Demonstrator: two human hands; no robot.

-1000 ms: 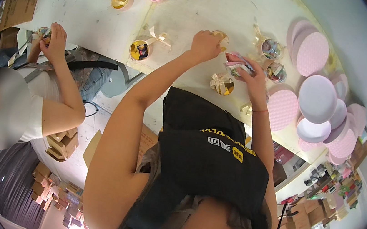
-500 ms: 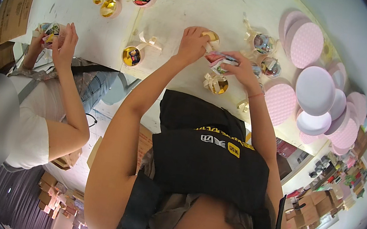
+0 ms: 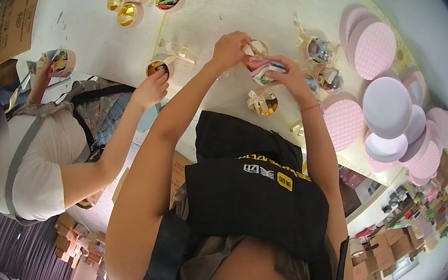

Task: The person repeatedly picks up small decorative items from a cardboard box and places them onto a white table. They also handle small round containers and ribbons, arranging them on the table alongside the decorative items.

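Small colourful packets (image 3: 260, 69) are bunched in my right hand (image 3: 292, 82), its fingers closed round their right end. My left hand (image 3: 229, 50) is curled at the left side of a round pink box (image 3: 259, 48) with a shiny gold inside. The packets lie just at the near side of this box, partly covering it, and my left fingertips are close to them. Nearer to me stands another gold-lined box (image 3: 266, 105) with a cream ribbon bow. Right of my right hand, filled round boxes (image 3: 330, 80) stand in a group.
Round pink quilted lids (image 3: 374, 51) and pale lids (image 3: 387, 108) pile up at the table's right. At the left a co-worker holds a filled box (image 3: 63, 62) and reaches into a gold-lined box (image 3: 157, 69). More gold boxes (image 3: 130, 15) stand at the far left.
The packets and my right hand have shifted slightly left, and my left hand's fingers have moved at the box. The co-worker's right hand has gone from the held box to another box.
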